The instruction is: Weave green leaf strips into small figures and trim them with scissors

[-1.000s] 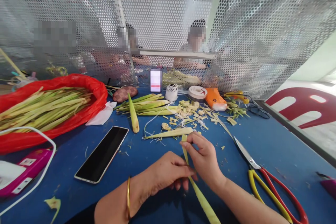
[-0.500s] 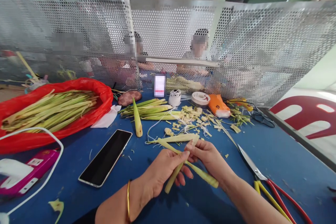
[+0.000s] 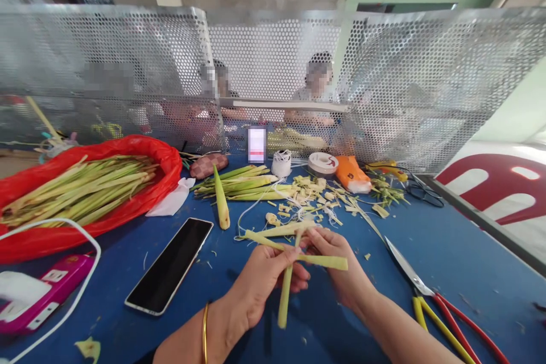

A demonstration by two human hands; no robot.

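Note:
Pale green leaf strips (image 3: 285,301) cross one another between my two hands, above the blue table. My left hand (image 3: 271,273) pinches the crossing between thumb and fingers; one strip hangs down toward me and another points out to the right. On the far side of the crossing, my right hand (image 3: 330,250) grips the upper end of a strip, its fingertips close to my left thumb. Just beyond my hands lies another leaf piece (image 3: 277,231) with white thread (image 3: 241,222) beside it. Leaf scraps (image 3: 313,190) are scattered farther back.
A red bag (image 3: 166,153) of long leaves stands at left. A phone (image 3: 170,267) and a pink power strip (image 3: 63,278) lie nearer. Scissors (image 3: 420,284) are at right. Behind are a thread spool (image 3: 281,164), a tape roll (image 3: 323,163), an orange packet (image 3: 352,173) and a perforated screen (image 3: 277,45).
The strips have turned in my hands: the lower one hangs more upright, and the right-hand one has swung up to nearly level. The view has shifted slightly.

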